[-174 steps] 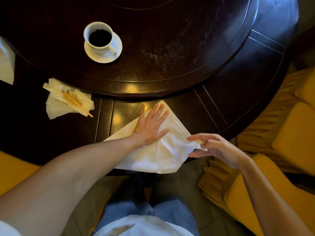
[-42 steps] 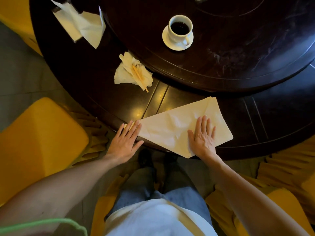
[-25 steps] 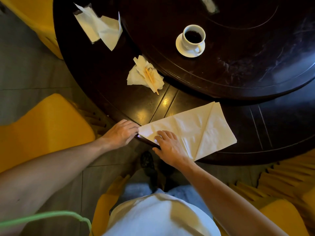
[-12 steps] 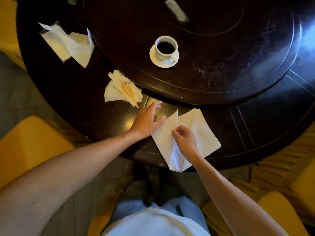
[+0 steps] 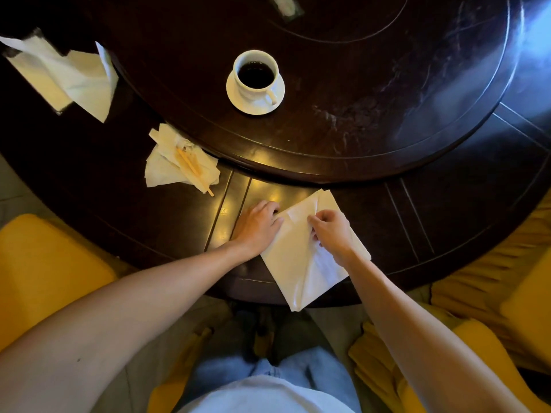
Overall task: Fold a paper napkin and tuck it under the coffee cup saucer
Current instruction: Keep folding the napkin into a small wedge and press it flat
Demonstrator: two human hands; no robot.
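A white paper napkin [image 5: 298,263] lies folded into a narrower shape on the dark table's near edge, its lower tip hanging past the rim. My left hand [image 5: 258,226] rests curled against the napkin's left edge. My right hand [image 5: 329,231] pinches a fold of the napkin near its middle. A white coffee cup [image 5: 254,73] full of dark coffee stands on its white saucer [image 5: 262,107] on the raised round centre of the table, well beyond both hands.
A crumpled napkin with wooden stir sticks [image 5: 182,163] lies left of the hands. More loose napkins [image 5: 68,76] sit at the far left. Yellow chairs [image 5: 44,272] flank me on both sides. The raised turntable rim [image 5: 298,168] runs just beyond the napkin.
The napkin went from a wide flat triangle to a narrower fold. My left hand's fingers curled in at the napkin's left edge, and my right hand now pinches a layer near the middle.
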